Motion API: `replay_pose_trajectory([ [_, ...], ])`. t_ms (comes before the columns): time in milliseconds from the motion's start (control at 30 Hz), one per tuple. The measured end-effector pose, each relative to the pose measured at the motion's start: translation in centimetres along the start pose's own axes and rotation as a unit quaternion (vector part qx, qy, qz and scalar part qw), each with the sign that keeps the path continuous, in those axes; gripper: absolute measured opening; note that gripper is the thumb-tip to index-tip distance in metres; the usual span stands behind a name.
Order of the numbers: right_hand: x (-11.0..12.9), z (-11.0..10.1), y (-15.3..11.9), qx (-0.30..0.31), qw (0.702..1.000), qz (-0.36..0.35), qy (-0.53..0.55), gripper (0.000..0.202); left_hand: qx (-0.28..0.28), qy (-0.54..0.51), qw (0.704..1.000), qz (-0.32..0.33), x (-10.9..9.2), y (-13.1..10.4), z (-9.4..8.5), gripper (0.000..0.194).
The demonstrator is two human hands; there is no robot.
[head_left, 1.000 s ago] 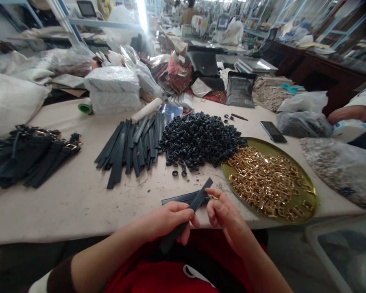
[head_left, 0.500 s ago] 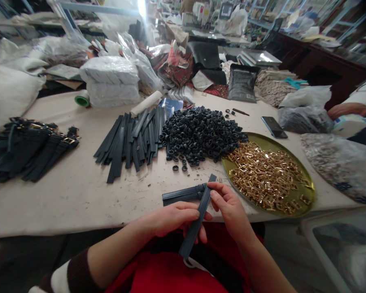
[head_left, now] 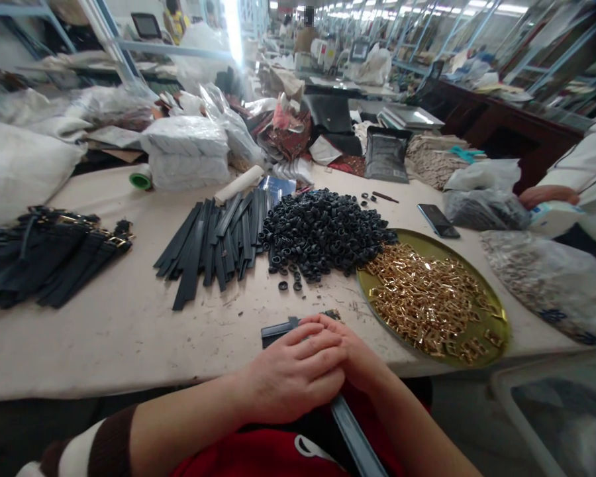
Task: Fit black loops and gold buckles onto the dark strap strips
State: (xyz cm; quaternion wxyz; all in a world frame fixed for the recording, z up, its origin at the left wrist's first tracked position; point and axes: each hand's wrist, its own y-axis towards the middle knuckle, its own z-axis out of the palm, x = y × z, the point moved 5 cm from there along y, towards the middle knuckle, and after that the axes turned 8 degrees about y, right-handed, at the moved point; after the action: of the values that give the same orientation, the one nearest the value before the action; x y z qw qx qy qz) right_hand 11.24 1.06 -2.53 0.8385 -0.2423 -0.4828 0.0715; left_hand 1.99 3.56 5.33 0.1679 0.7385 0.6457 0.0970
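Our fingers (head_left: 322, 344) are closed on a dark strap (head_left: 355, 434), left hand (head_left: 293, 374) lapped over right hand (head_left: 367, 361); contact points hidden. Strap hangs down past the worktop (head_left: 129, 344) edge over our lap. Strap pieces (head_left: 274, 331) just beyond the fingers; tray (head_left: 440, 249) of gold fittings (head_left: 427, 305) right, dark loops (head_left: 322, 232) farther back, loose strips (head_left: 213, 238) left of those.

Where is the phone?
In the head view, the phone lies right of centre on the table, beyond the tray, left of a plastic bag.
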Motion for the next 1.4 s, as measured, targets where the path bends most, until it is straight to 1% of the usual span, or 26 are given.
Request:
replay_pose_trajectory([
  [33, 0.3, -0.3, 0.4, -0.009, 0.999, -0.017, -0.033, 0.026, 0.009, -0.005, 1.0, 0.01, 0.2, -0.1, -0.1, 0.021],
  [67, 0.9, -0.8, 0.9, -0.038, 0.994, -0.048, -0.092, 0.026, 0.026, -0.013, 1.0, -0.002, 0.6, -0.3, -0.1, 0.023],
  [100, 1.7, -1.6, 1.4, -0.08, 0.978, -0.089, -0.169, 0.025, 0.041, -0.02, 0.998, -0.045, 1.5, -0.7, 0.0, 0.025],
  [133, 2.7, -2.3, 1.9, -0.124, 0.95, -0.133, -0.254, 0.023, 0.061, -0.024, 0.991, -0.116, 2.7, -1.2, 0.2, 0.029],
  [167, 3.7, -2.8, 2.4, -0.158, 0.911, -0.174, -0.339, 0.021, 0.082, -0.035, 0.977, -0.195, 3.9, -1.8, 0.6, 0.032],
  [233, 5.1, -3.0, 3.7, -0.188, 0.821, -0.224, -0.49, 0.018, 0.103, -0.108, 0.931, -0.333, 6.0, -3.2, 1.4, 0.031],
  [300, 5.6, -2.4, 5.3, -0.186, 0.729, -0.225, -0.619, 0.019, 0.102, -0.249, 0.861, -0.431, 7.2, -4.3, 2.6, 0.031],
  [333, 5.7, -2.1, 6.0, -0.185, 0.688, -0.217, -0.667, 0.019, 0.098, -0.336, 0.81, -0.47, 7.4, -4.7, 3.2, 0.031],
  [367, 5.7, -1.8, 6.6, -0.187, 0.657, -0.207, -0.701, 0.019, 0.089, -0.423, 0.748, -0.504, 7.4, -5.1, 3.9, 0.028],
  [433, 5.7, -1.2, 7.4, -0.191, 0.623, -0.197, -0.732, 0.016, 0.066, -0.563, 0.619, -0.544, 7.1, -5.6, 5.0, 0.019],
  [467, 5.7, -1.0, 7.5, -0.187, 0.62, -0.2, -0.735, 0.014, 0.054, -0.609, 0.57, -0.549, 6.8, -5.6, 5.3, 0.015],
  [500, 5.7, -0.9, 7.5, -0.181, 0.623, -0.209, -0.732, 0.013, 0.041, -0.638, 0.536, -0.551, 6.6, -5.6, 5.4, 0.013],
  [567, 5.8, -0.8, 7.1, -0.17, 0.647, -0.237, -0.705, 0.009, 0.027, -0.66, 0.5, -0.56, 6.4, -5.6, 5.5, 0.013],
  [600, 5.9, -1.1, 6.7, -0.169, 0.677, -0.251, -0.671, 0.007, 0.026, -0.664, 0.49, -0.564, 6.2, -5.5, 5.5, 0.013],
  [667, 5.7, -2.0, 5.5, -0.176, 0.774, -0.253, -0.552, 0.008, 0.03, -0.672, 0.48, -0.564, 6.0, -5.1, 5.5, 0.012],
  [733, 4.8, -3.3, 4.3, -0.175, 0.885, -0.213, -0.374, 0.017, 0.041, -0.677, 0.488, -0.55, 5.8, -4.5, 5.7, 0.011],
  [767, 4.1, -3.8, 3.7, -0.167, 0.931, -0.184, -0.269, 0.022, 0.046, -0.674, 0.501, -0.541, 5.7, -4.1, 5.9, 0.011],
  [800, 3.3, -4.1, 3.1, -0.155, 0.962, -0.155, -0.162, 0.026, 0.05, -0.663, 0.525, -0.532, 5.6, -3.8, 6.1, 0.011],
  [833, 2.6, -4.4, 2.5, -0.144, 0.979, -0.131, -0.061, 0.028, 0.054, -0.643, 0.557, -0.522, 5.6, -3.4, 6.3, 0.01],
  [900, 1.5, -4.5, 1.5, -0.129, 0.982, -0.096, 0.104, 0.028, 0.059, -0.58, 0.638, -0.503, 5.7, -2.6, 6.5, 0.012],
  [967, 1.0, -4.6, 0.8, -0.13, 0.967, -0.09, 0.199, 0.025, 0.062, -0.501, 0.712, -0.488, 5.7, -1.9, 6.5, 0.021],
  [1033, 0.8, -4.7, 0.3, -0.138, 0.956, -0.1, 0.238, 0.025, 0.072, -0.434, 0.759, -0.481, 5.6, -1.4, 6.3, 0.026],
  [1133, 0.6, -4.7, -0.1, -0.149, 0.951, -0.115, 0.246, 0.032, 0.097, -0.367, 0.795, -0.474, 5.4, -1.1, 5.9, 0.028],
  [1233, 0.3, -4.9, -0.4, -0.162, 0.952, -0.133, 0.222, 0.031, 0.126, -0.297, 0.831, -0.453, 5.2, -1.0, 5.3, 0.028],
  [1333, 0.1, -5.2, -0.9, -0.18, 0.961, -0.162, 0.132, 0.028, 0.167, -0.213, 0.867, -0.419, 5.1, -0.9, 4.6, 0.027],
  [1400, 0.3, -5.2, -1.5, -0.178, 0.966, -0.18, 0.047, 0.027, 0.2, -0.179, 0.88, -0.391, 5.1, -0.6, 4.1, 0.025],
])
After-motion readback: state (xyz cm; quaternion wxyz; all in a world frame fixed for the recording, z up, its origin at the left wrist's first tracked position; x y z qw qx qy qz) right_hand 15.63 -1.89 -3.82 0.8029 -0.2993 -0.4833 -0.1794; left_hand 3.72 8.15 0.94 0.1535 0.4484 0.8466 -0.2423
